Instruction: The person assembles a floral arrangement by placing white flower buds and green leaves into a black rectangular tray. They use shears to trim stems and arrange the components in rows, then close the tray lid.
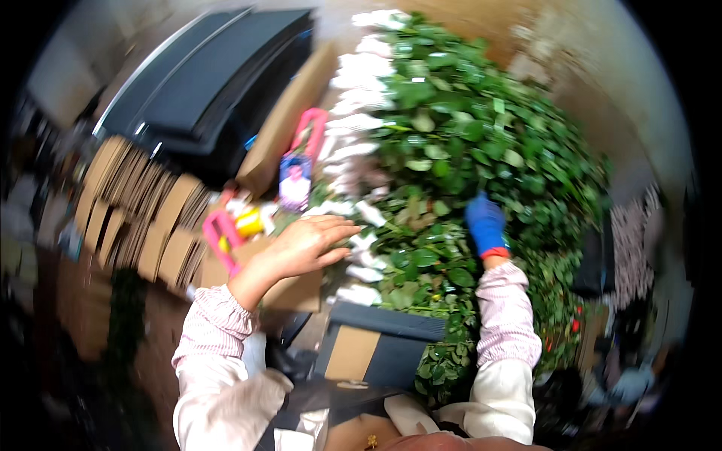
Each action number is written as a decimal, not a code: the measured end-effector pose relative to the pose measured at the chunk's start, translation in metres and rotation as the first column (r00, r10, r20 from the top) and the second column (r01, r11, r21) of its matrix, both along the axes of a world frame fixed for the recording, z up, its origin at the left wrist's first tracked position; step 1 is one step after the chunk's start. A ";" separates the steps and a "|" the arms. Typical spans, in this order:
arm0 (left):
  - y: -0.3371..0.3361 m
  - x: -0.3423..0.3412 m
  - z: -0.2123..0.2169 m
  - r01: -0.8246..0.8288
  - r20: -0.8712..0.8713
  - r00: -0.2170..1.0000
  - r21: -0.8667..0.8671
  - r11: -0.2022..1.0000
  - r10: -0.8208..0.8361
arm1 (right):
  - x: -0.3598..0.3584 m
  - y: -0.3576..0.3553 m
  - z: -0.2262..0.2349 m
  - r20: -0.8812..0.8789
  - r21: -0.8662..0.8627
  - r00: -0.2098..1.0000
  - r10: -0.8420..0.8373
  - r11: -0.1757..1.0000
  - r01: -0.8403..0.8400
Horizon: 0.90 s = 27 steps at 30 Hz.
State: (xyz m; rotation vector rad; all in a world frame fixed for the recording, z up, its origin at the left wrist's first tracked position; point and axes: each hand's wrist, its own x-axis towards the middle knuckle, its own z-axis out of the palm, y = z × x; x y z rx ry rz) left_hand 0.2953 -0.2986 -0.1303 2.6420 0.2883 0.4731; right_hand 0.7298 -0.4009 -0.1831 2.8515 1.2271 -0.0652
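Note:
My left hand (307, 242) is bare, its fingers stretched out flat and holding nothing. It hovers beside the row of white-wrapped bundle ends (358, 113). From these ends a large heap of leafy green stems (451, 113) spreads to the right. My right hand (485, 222), in a blue glove with a red cuff, reaches into the leaves. Its fingertips are blurred and partly covered by foliage, so I cannot make out a grip. In front of me, between my forearms, stands a dark box (398, 331) with a tan panel.
Stacked brown cardboard pieces (154, 203) stand at the left, below large dark panels (218, 75). Pink-handled tools (218, 233), a yellow roll (249, 221) and a picture card (295, 182) lie near my left hand. A striped cloth (635, 240) hangs at the right.

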 end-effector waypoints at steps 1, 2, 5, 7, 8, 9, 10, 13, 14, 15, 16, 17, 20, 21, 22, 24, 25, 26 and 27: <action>-0.017 -0.014 0.008 -0.020 0.082 0.996 -0.046 0.999 0.024 | 0.009 -0.012 0.002 0.009 -0.029 1.000 0.001 1.000 -0.001; -0.036 -0.031 0.012 -0.047 0.119 0.991 -0.137 0.989 0.063 | 0.020 -0.020 0.004 0.005 -0.046 1.000 0.006 0.999 -0.006; -0.083 -0.075 0.004 -0.109 0.082 0.987 -0.282 0.953 0.137 | 0.057 -0.046 0.000 -0.011 -0.094 0.998 0.056 0.994 -0.056; -0.109 -0.104 0.000 -0.194 0.018 0.978 -0.273 0.942 0.207 | 0.031 -0.044 0.011 -0.051 -0.020 0.985 0.165 0.986 -0.166; -0.120 -0.111 -0.001 -0.219 0.022 0.973 -0.248 0.944 0.231 | 0.023 -0.047 0.018 -0.031 0.019 0.977 0.211 0.978 -0.210; -0.125 -0.110 -0.001 -0.206 0.038 0.975 -0.230 0.951 0.220 | 0.019 -0.058 0.019 0.074 0.112 0.970 0.231 0.965 -0.238; -0.126 -0.103 0.002 -0.177 0.058 0.979 -0.213 0.961 0.193 | 0.017 -0.072 0.020 0.186 0.195 0.956 0.225 0.945 -0.261; -0.143 -0.066 0.033 -0.054 0.157 0.985 -0.127 0.990 0.074 | 0.013 -0.115 0.031 0.113 0.245 0.980 0.166 0.951 -0.189; -0.151 -0.053 0.043 -0.007 0.202 0.979 -0.093 0.996 0.025 | -0.010 -0.112 0.050 0.013 0.265 0.991 0.131 0.955 -0.129; -0.163 -0.043 0.046 0.082 0.228 0.972 -0.103 0.991 -0.057 | -0.014 -0.113 0.052 0.006 0.267 0.997 0.071 0.961 -0.070; -0.176 -0.034 0.050 0.157 0.220 0.966 -0.100 0.983 -0.132 | -0.017 -0.116 0.051 -0.013 0.310 0.997 0.082 0.948 -0.074; -0.188 -0.025 0.053 0.237 0.204 0.955 -0.100 0.966 -0.213 | -0.021 -0.116 0.056 -0.040 0.276 0.996 0.083 0.959 -0.069; -0.220 0.004 0.048 0.360 0.157 0.923 -0.028 0.932 -0.352 | -0.027 -0.139 0.051 0.051 0.355 0.989 0.140 0.923 -0.149; -0.226 0.011 0.046 0.385 0.144 0.912 0.024 0.922 -0.385 | -0.031 -0.151 0.051 0.109 0.332 0.980 0.168 0.923 -0.195; -0.232 0.016 0.046 0.415 0.135 0.899 0.042 0.909 -0.417 | -0.039 -0.160 0.054 0.052 0.295 0.988 0.144 0.943 -0.153; -0.252 0.027 0.059 0.445 0.096 0.891 -0.001 0.895 -0.443 | -0.049 -0.191 0.059 -0.067 0.279 0.990 0.121 0.955 -0.097; -0.261 0.034 0.067 0.439 0.081 0.897 -0.035 0.898 -0.436 | -0.052 -0.206 0.059 -0.335 0.436 0.929 0.158 0.900 0.004; -0.263 0.042 0.064 0.366 0.123 0.928 -0.115 0.923 -0.353 | -0.055 -0.217 0.056 -0.563 0.546 0.790 0.243 0.827 0.134; -0.258 0.054 0.053 0.291 0.158 0.952 -0.197 0.936 -0.262 | -0.057 -0.226 0.053 -0.724 0.603 0.589 0.359 0.744 0.287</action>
